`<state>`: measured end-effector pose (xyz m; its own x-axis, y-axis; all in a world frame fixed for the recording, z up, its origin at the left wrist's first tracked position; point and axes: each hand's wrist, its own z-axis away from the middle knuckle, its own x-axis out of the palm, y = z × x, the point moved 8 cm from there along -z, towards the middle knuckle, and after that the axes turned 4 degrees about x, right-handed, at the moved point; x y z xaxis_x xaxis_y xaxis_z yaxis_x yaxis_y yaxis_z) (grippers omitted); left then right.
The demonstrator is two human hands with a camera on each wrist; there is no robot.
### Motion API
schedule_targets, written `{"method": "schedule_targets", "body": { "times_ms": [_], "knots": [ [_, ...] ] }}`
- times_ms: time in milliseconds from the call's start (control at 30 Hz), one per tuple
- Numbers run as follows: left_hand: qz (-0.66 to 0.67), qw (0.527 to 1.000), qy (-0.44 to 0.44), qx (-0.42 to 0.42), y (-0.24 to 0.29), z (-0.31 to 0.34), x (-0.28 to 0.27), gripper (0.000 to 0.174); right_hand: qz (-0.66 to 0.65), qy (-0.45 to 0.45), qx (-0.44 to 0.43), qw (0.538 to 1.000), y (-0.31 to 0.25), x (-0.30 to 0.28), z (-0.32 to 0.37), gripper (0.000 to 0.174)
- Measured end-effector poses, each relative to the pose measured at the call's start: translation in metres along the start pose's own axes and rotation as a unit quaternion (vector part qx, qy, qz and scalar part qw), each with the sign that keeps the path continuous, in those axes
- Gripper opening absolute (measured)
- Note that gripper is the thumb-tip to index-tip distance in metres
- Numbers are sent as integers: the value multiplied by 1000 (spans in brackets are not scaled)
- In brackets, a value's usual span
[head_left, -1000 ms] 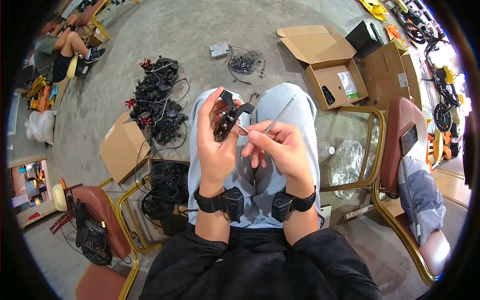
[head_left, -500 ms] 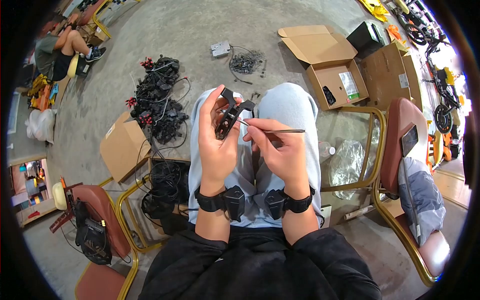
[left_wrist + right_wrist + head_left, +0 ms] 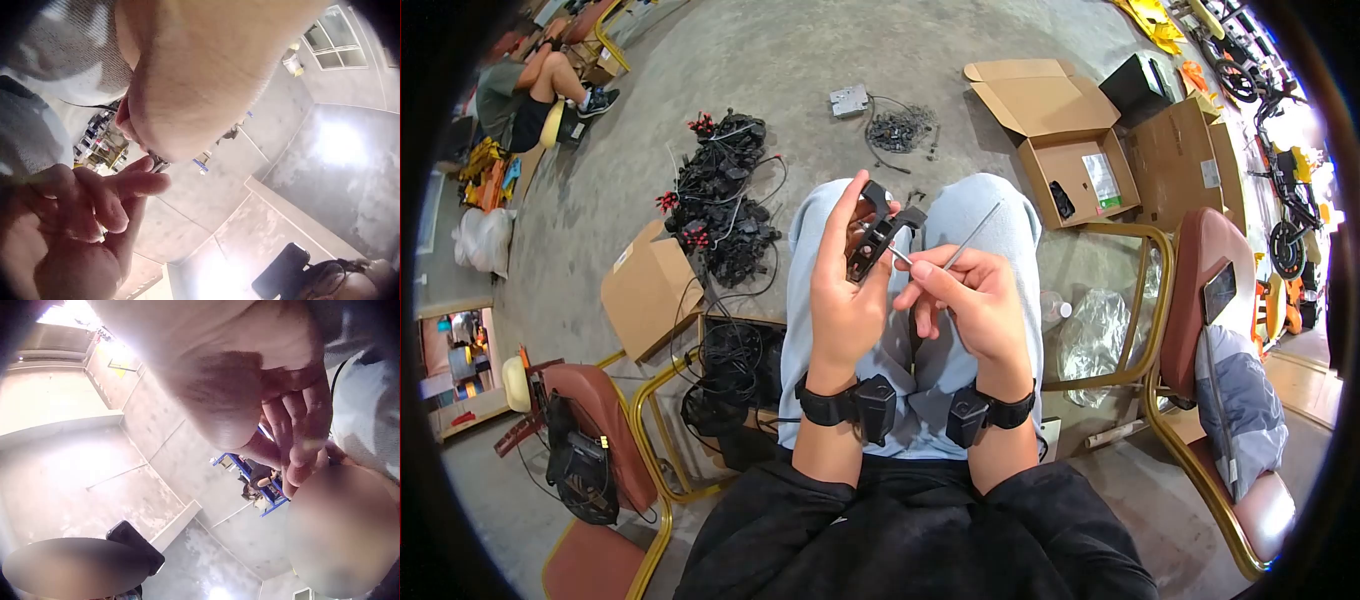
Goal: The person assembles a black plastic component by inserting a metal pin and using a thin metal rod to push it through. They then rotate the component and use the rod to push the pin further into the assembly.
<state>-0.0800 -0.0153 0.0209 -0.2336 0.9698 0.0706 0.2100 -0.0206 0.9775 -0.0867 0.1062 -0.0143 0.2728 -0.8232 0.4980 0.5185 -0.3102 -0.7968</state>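
Observation:
In the head view the left hand [image 3: 844, 320] grips a black forked part [image 3: 878, 236] above the left knee, its fingers round the part's far side. The right hand [image 3: 975, 305] pinches a thin bent metal rod [image 3: 974, 236] between thumb and fingers. The rod's short end points at the side of the black part; its long arm slants up and right. Whether the tip sits inside the part cannot be told. In the right wrist view the right hand's fingers [image 3: 299, 425] are curled, and the rod is mostly hidden.
On the floor ahead lie a heap of black cabled parts [image 3: 725, 190], a metal box [image 3: 849, 101] and small loose pieces [image 3: 900, 130]. An open carton [image 3: 1090, 215] is at the right. Chairs stand on both sides [image 3: 1200, 250]. A seated person [image 3: 525, 100] is at far left.
The rod's long arm has swung from pointing right to slanting up and right, as the right fingers shifted on it. Both hands appear slightly farther right in the head view, with the black part still held.

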Motion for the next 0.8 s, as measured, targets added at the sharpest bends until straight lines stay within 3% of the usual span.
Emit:
{"method": "schedule_targets", "body": {
  "times_ms": [467, 767, 800],
  "knots": [
    [-7, 1000, -15, -5, -3, 1, 2, 55, -41, -5, 29, 999, 1, -2, 0, 20],
    [5, 1000, -29, -10, -2, 0, 3, 54, -10, 14, 11, 1000, 2, 1, -1, 18],
    [-7, 1000, -22, 3, -1, 0, 3, 55, 29, 38, -22, 999, -3, 0, 0, 18]
  ]
}}
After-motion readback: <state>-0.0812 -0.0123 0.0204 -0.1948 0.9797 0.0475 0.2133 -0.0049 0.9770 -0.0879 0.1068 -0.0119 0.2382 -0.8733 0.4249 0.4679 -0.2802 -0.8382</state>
